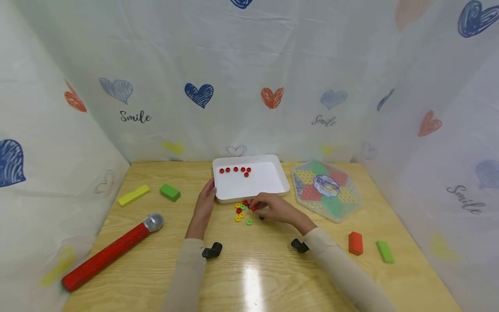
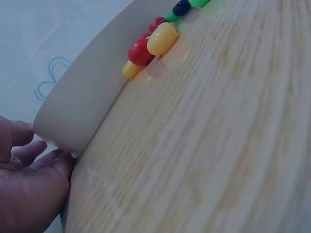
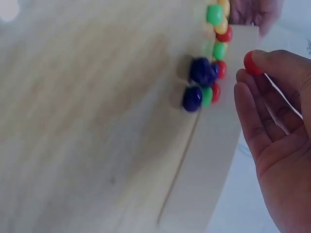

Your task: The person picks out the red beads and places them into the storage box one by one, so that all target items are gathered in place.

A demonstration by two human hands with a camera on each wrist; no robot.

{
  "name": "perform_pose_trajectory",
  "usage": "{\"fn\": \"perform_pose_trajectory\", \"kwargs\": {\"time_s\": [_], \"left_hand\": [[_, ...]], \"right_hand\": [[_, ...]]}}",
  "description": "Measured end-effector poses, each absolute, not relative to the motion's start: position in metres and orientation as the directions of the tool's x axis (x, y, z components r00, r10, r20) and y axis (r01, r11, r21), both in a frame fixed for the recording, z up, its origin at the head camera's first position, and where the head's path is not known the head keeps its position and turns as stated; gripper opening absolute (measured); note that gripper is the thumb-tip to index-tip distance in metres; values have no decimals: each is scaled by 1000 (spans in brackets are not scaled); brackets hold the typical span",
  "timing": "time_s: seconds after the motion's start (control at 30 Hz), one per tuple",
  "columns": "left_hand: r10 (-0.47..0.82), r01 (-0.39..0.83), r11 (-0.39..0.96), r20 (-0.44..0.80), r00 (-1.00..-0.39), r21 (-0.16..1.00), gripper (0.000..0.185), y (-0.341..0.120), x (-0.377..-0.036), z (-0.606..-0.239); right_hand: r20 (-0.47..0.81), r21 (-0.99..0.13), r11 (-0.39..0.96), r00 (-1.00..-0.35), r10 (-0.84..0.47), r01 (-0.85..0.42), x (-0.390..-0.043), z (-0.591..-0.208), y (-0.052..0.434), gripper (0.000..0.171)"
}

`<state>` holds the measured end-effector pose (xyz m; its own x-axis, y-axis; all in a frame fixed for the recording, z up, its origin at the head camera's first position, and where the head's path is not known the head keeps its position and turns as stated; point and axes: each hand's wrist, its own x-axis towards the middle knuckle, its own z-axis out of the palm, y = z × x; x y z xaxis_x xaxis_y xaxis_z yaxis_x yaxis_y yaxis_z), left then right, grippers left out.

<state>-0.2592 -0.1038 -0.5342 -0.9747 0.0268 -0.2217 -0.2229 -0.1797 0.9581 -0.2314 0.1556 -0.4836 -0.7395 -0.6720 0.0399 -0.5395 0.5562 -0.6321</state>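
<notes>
The right hand (image 1: 273, 208) is over the little heap of coloured rings (image 1: 243, 211) on the desk (image 1: 249, 268), just in front of the white tray (image 1: 269, 182); in the wrist view its fingertips pinch a single red ring (image 3: 250, 62), the other fingers loosely curved. The left hand (image 1: 205, 203) rests against the tray's near left corner, fingers fairly straight along the wall (image 2: 82, 107), steadying it rather than gripping.

To do this step well, I judge the pinch should stay light and high on the ring, lifted clear of the heap so the yellow, green and dark blue ones are not dragged along; the tray wall is low, so a short carry over it should be enough, with the left hand kept firm against the corner so the tray does not slide.

The held ring lies at the fingertips, just beside the tray's front edge; six red rings (image 1: 235, 170) already lie in the tray's far left part.
</notes>
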Motion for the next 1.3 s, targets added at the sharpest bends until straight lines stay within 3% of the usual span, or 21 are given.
{"fn": "perform_pose_trajectory", "kwargs": {"time_s": [0.17, 0.63, 0.87, 1.3], "left_hand": [[29, -211, -190, -209, -977, 959, 50, -101, -260, -536], [9, -193, -163, -194, -981, 967, 49, -105, -264, -536], [8, -181, -190, -183, -983, 965, 49, -108, -263, -536], [10, -187, -173, -188, -982, 967, 48, -106, -256, -537]], "right_hand": [[78, -688, 512, -753, -654, -515, -241, -477, 170, 21], [67, -714, 581, -864, -498, -390, -298, -456, 183, 19], [38, -718, 594, -873, -487, -363, -321, -446, 177, 16], [-38, -706, 623, -860, -509, -337, -360, -445, 168, 29]]}}
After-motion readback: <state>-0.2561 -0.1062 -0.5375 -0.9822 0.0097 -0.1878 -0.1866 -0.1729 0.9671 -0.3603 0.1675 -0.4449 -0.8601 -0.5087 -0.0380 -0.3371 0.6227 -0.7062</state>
